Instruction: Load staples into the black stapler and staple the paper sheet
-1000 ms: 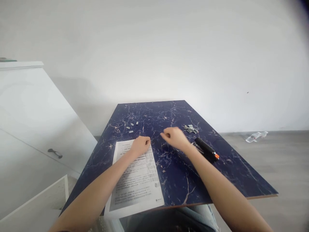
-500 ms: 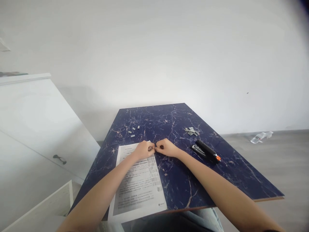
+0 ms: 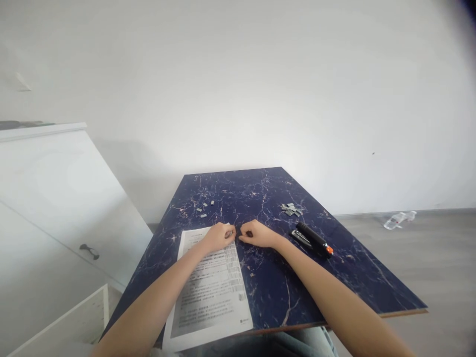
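Observation:
Over the top right corner of a printed sheet of paper (image 3: pixel 208 292), my left hand (image 3: pixel 220 236) is closed in a pinch. My right hand (image 3: pixel 256 234) is curled in a pinch just to its right, above the bare tabletop, with a narrow gap between the two. Whatever the fingertips hold, if anything, is too small to make out. A black stapler (image 3: pixel 311 240) with an orange end lies to the right of my right hand. Beyond it is a small pile of staple strips (image 3: pixel 290 209). Several short staple pieces (image 3: pixel 203 215) lie scattered past the paper's top edge.
The dark blue marble-patterned table (image 3: pixel 271 287) stands against a white wall (image 3: pixel 238 89). A white cabinet (image 3: pixel 55 198) with a dark handle (image 3: pixel 89 251) is on the left. Clear plastic packaging (image 3: pixel 399 219) lies on the grey floor (image 3: pixel 401 248) at the right.
My hands, nearly touching at the fingertips before, are now slightly apart. The camera view has shifted a little, so the table sits lower in the picture. Stapler and staples stay in place.

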Tool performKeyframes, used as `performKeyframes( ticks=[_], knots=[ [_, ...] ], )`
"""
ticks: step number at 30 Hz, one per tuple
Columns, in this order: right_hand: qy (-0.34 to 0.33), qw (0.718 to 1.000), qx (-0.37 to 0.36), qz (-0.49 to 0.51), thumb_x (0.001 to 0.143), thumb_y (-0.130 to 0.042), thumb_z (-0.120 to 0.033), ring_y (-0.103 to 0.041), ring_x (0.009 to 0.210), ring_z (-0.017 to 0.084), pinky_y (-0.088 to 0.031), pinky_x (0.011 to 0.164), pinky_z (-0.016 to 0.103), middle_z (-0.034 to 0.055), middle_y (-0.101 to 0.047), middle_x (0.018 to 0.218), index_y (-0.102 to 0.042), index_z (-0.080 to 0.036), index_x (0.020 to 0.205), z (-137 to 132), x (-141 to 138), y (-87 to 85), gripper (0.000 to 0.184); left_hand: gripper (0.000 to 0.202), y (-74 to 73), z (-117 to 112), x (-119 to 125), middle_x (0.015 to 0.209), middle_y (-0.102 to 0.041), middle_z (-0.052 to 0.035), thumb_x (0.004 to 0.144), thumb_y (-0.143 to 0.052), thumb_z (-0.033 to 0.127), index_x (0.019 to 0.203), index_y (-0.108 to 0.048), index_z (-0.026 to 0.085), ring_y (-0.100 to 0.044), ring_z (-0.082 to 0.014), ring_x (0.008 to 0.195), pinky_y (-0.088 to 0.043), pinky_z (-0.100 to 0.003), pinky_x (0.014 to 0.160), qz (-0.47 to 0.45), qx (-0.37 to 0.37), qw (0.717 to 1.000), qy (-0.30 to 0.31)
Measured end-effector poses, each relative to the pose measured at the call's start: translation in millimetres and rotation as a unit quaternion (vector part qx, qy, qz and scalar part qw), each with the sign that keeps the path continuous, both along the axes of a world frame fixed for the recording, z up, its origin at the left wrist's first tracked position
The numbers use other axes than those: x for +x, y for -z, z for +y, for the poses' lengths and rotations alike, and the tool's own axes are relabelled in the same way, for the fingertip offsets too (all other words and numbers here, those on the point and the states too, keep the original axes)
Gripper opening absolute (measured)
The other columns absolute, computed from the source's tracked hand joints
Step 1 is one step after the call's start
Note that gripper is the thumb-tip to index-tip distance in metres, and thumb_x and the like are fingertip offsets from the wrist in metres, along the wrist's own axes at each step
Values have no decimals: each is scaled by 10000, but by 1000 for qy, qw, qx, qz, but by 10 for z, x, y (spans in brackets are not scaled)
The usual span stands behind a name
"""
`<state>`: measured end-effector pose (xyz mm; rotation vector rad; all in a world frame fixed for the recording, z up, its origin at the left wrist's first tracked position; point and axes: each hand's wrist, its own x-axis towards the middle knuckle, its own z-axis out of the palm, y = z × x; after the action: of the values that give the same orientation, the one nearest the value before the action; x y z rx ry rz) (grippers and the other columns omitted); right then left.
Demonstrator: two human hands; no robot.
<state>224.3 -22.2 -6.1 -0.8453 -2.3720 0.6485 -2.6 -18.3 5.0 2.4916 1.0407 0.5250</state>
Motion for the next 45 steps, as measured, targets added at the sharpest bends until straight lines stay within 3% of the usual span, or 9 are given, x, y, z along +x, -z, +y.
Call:
performKeyframes(
  ticks=[13,19,22,26,30,35,38,41,45],
  knots=[
    [-18,986,84,-143,892,-622,-242,-475,723,146,-346,688,265,-3,-526,709,-466,-193,651,-99,147,-323,291,265,-90,-64,-10,718,-650,-12,992,-420,325,878,-633,217,-548,-135,582,-348,-242,589,97,70,992,33],
    [136,970,150,-132,923,-551,-292,-464,729,179,-342,668,297,11,-477,657,-366,-217,631,-132,648,-701,354,289,-82,-42,-35,699,-671,9,987,-419,325,883,-671,228,-572,-128,601,-370,-228,644,69,55,996,-2],
    [224,960,86,-147,913,-566,-453,-437,596,158,-312,586,302,4,-476,612,-386,-218,628,-161,1020,-796,411,304,-62,-36,-33,699,-672,13,985,-417,333,879,-679,220,-553,-118,581,-381,-229,654,48,36,998,-15],
    [296,930,-93,-196,742,-689,-659,-497,524,166,-334,512,311,32,-585,645,-538,-223,709,-203,1473,-767,462,314,-36,-37,1,681,-663,11,978,-435,349,881,-701,211,-542,-117,573,-386,-235,653,32,27,999,-21],
    [314,895,-202,-245,499,-887,-496,-646,672,252,-433,526,333,104,-709,899,-689,-238,889,-249,1665,-717,508,302,-11,-15,33,658,-648,12,971,-448,352,906,-703,204,-539,-117,557,-381,-237,632,28,24,999,-27],
    [329,871,-202,-304,583,-841,-319,-683,807,289,-473,593,347,135,-725,1046,-739,-231,946,-228,1620,-698,387,294,2,11,27,614,-611,24,969,-444,341,903,-701,214,-524,-119,553,-383,-235,634,37,37,998,-42],
    [305,888,-179,-293,688,-782,-363,-680,820,273,-479,634,342,137,-722,1045,-718,-213,969,-175,1551,-675,324,266,-49,25,-27,672,-640,17,959,-457,323,885,-691,220,-542,-122,603,-372,-231,643,23,83,992,-91],
    [292,909,-150,-256,816,-674,-429,-668,847,259,-472,673,333,134,-709,1040,-661,-206,964,-137,1375,-668,268,271,-151,63,-160,683,-629,10,959,-454,318,807,-649,206,-523,-119,610,-358,-230,638,-31,146,968,-201],
    [253,939,-61,-223,899,-581,-344,-639,841,253,-439,691,332,122,-681,998,-573,-207,945,-145,957,-660,144,331,-261,166,-428,627,-560,5,995,-393,332,765,-585,190,-476,-125,578,-358,-239,629,-144,222,879,-397]
  ],
)
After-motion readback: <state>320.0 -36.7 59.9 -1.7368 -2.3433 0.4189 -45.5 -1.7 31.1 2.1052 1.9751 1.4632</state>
